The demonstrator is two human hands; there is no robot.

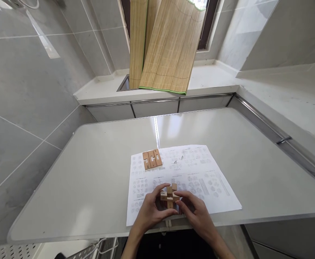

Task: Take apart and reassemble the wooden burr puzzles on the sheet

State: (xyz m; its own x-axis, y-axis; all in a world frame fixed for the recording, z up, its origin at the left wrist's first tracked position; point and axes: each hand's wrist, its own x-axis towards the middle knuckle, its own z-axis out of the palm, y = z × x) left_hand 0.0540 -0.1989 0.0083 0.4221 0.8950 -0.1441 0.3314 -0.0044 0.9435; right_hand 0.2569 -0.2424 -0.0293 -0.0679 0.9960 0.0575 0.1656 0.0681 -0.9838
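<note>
Two bare hands meet at the near edge of a pale, glossy surface (100, 180). Between their fingertips is a small assembly of interlocking wooden blocks (170, 199), light brown, with a dark mark like a 3 on one block facing up.

The left hand (149, 212) curves around the assembly, its index finger along the far left side and its thumb along the near side, so its fingers are closed on the wood. The right hand (199, 214) grasps the right side of the assembly between thumb and index finger. Some blocks stick up just beyond the fingertips; the parts deeper between the hands are partly hidden.

Beneath and beyond the fingers lies a large white printed sheet (168, 169), covered with small, faint drawings and text too small to read. Farther out from the left fingers, near the sheet's far left corner, flat wooden pieces (152, 159) lie side by side, with cut-out slots and dark marks.

Well beyond both hands, a bamboo blind (170, 46) with green edging hangs in front of a window and down over a white ledge (208, 77). Gray tiled walls (38, 82) rise around it. Below and left of the left hand are a white perforated basket (19, 251) and a white cable (100, 245).
</note>
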